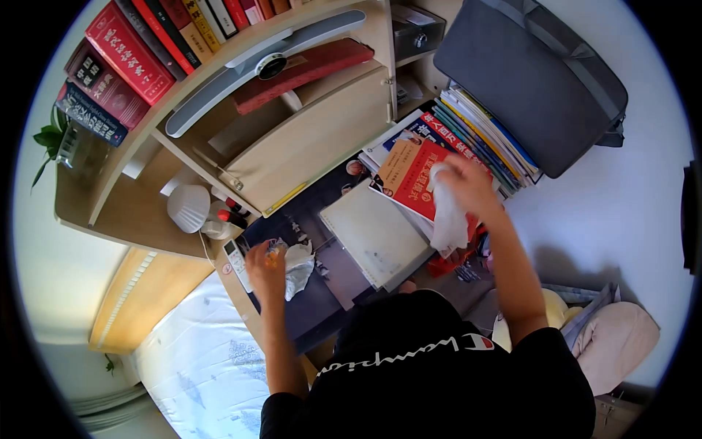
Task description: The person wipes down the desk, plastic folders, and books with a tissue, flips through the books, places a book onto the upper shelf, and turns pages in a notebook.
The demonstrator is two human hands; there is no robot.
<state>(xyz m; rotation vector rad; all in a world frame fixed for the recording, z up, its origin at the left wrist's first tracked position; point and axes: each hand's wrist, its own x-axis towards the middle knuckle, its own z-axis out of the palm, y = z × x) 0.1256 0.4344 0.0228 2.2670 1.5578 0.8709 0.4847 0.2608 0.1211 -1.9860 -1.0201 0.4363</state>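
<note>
My right hand [468, 186] is closed around a white cloth or tissue [450, 223], which hangs down over the right side of a red-and-orange book [413, 172]. The hand is slightly blurred. At the left of the desk, my left hand [266, 271] has its fingers curled on a crumpled, shiny wrapper [298, 271] with an orange patch by the fingertips. A white remote control [236, 262] lies just left of that hand. Between my hands is a flat, pale box-like object [376, 233] with dark smudges on its top.
Books and magazines [479, 139] stack up at the back right, beside a grey bag [534, 80]. A shelf with a long lamp [267, 69] overhangs the desk. A white pleated lampshade [189, 208] stands at the left, and a bed [208, 358] lies below it.
</note>
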